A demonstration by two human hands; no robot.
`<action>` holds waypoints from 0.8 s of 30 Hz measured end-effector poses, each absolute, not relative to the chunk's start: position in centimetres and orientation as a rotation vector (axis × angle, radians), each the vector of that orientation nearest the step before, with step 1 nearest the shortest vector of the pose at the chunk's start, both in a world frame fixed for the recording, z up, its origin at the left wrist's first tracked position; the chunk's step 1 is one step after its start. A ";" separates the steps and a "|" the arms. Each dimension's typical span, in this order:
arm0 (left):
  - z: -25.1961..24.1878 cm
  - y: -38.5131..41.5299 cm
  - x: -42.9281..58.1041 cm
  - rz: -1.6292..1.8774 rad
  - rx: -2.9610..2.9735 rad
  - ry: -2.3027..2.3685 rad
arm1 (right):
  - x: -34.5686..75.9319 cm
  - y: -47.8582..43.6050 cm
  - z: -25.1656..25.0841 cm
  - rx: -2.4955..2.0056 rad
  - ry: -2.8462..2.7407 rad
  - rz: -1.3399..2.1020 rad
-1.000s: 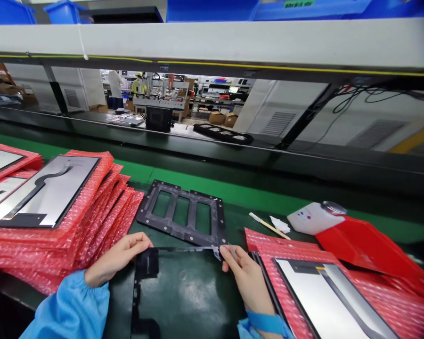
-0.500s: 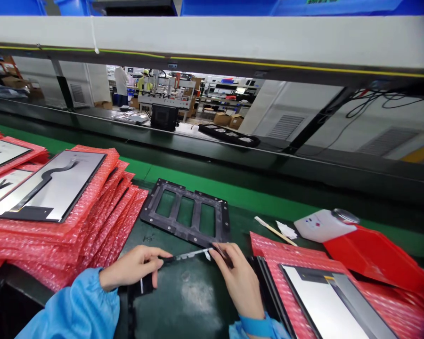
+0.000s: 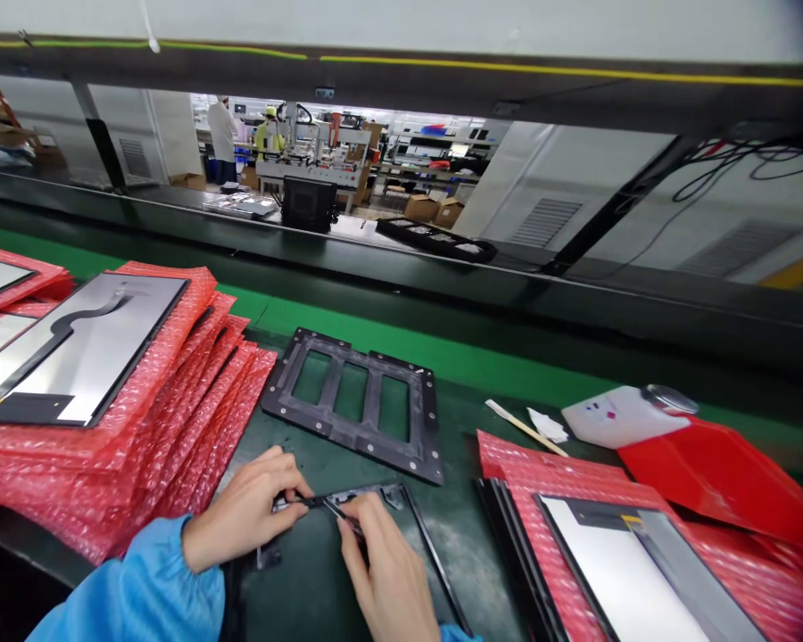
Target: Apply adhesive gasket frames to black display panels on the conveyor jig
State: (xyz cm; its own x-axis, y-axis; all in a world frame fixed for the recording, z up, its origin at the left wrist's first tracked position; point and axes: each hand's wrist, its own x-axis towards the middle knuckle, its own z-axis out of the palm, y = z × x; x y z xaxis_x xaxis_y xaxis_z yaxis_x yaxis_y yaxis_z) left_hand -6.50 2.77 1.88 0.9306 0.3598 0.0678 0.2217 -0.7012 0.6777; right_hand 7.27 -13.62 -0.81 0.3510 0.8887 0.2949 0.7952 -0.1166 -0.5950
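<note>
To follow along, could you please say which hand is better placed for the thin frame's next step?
Probably the right hand: it holds a slim tool at the thin frame, while the left hand pinches it.

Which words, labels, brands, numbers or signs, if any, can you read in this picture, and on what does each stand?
No text can be read with certainty.
White bottle: small coloured marks on its side, too small to make out.
Top panel on the left stack: faint print near its far edge, too faint to read.
Thin black frame in the hands: no readable marking.
</note>
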 end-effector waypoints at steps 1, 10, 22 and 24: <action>1.8 2.8 -6.5 0.260 2.376 0.396 | 7.3 -13.7 -0.8 -1.942 -1.465 0.158; 1.6 2.7 -6.6 0.246 2.386 0.373 | 7.5 -13.7 -0.9 -1.998 -1.502 0.082; 1.4 2.6 -6.7 0.240 2.385 0.373 | 7.2 -13.4 -0.9 -2.016 -1.596 -0.024; 1.2 2.6 -6.7 0.232 2.386 0.372 | 7.3 -13.4 -0.8 -2.005 -1.628 -0.018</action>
